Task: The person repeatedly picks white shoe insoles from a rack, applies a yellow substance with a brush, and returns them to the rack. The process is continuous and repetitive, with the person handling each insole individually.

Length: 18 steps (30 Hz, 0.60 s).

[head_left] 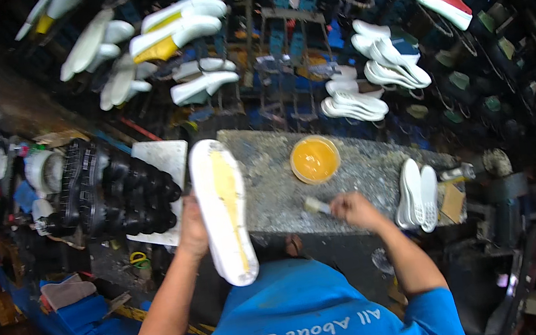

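My left hand [192, 229] grips the side of a white shoe [224, 208], its underside turned up and a pale yellow strip running down the middle. Between the fingers of my right hand [356, 211] is a small brush [316, 205], its pale bristles pointing left over the worn grey workbench [267, 181]. Just beyond the brush, a round tub of orange-yellow liquid [315, 160] stands on the bench. Part of the left hand is hidden behind the shoe.
Two white shoe soles [418, 195] stand at the bench's right end beside a brown cardboard piece [452, 202]. Black shoes or soles [115, 190] are piled at left, near a white board [166, 156]. White-and-yellow shoes [178, 30] and white soles [354, 106] hang on racks beyond.
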Available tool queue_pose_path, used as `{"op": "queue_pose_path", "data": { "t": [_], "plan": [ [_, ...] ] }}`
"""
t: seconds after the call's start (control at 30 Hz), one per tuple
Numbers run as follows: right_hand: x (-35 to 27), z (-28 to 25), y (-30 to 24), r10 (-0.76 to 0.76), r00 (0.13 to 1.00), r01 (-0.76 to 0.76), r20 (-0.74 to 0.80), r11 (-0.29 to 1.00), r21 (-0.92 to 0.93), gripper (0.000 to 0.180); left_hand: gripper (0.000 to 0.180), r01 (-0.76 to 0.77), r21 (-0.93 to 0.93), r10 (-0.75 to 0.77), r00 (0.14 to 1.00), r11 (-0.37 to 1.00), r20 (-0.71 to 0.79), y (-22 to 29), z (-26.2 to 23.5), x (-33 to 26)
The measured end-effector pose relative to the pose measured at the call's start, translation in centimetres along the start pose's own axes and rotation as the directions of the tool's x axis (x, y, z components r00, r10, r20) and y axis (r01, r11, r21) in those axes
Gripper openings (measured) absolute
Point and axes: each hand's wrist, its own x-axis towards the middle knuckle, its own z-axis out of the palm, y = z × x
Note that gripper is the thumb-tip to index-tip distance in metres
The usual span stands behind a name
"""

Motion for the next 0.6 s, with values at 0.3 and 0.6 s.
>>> {"op": "queue_pose_path", "data": {
  "t": [0.3, 0.6],
  "plan": [
    [-8.3, -4.9, -14.1, -0.564, 0.524, 0.662, -0.638, 0.741, -0.111, 0.019, 0.099, -0.386, 0.514, 0.183, 0.897, 0.766, 0.402, 8.7, 14.1, 0.7],
    [-13.9, -8.7, -14.8, -0.887, 0.345, 0.848, -0.306, 0.434, -0.305, 0.015, 0.090, -0.321, 0.524, 0.116, 0.915, 0.789, 0.387, 10.1, 18.5, -1.2]
  ]
}}
